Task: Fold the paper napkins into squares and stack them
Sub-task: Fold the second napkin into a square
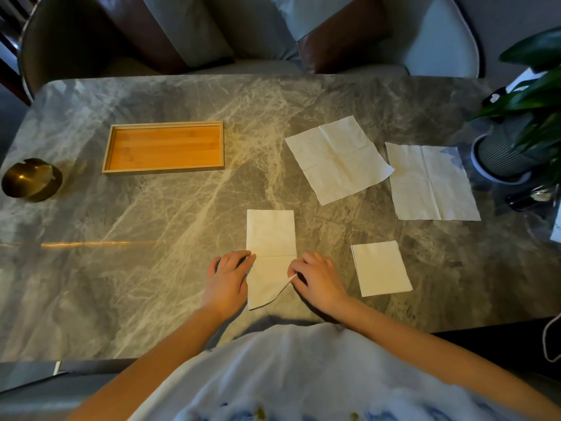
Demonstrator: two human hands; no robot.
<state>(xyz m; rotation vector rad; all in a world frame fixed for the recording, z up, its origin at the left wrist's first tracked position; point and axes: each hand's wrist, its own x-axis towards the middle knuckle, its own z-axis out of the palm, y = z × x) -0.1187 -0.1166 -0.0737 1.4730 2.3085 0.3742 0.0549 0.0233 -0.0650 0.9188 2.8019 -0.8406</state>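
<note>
A white napkin folded in half (270,238) lies as a long strip in front of me on the marble table (151,253). My left hand (227,279) presses flat on its left edge at the middle crease. My right hand (315,276) pinches the strip's near right corner, which is lifted and curled off the table. A napkin folded into a small square (381,268) lies to the right of my right hand. Two unfolded napkins lie farther back on the right: one tilted (338,159), one (432,182) beside the plant pot.
A shallow wooden tray (164,170) sits at the back left, holding nothing. A round brass dish (30,180) stands at the far left edge. A potted plant (501,153) and a dark small object (528,197) crowd the right edge. Chairs stand behind the table.
</note>
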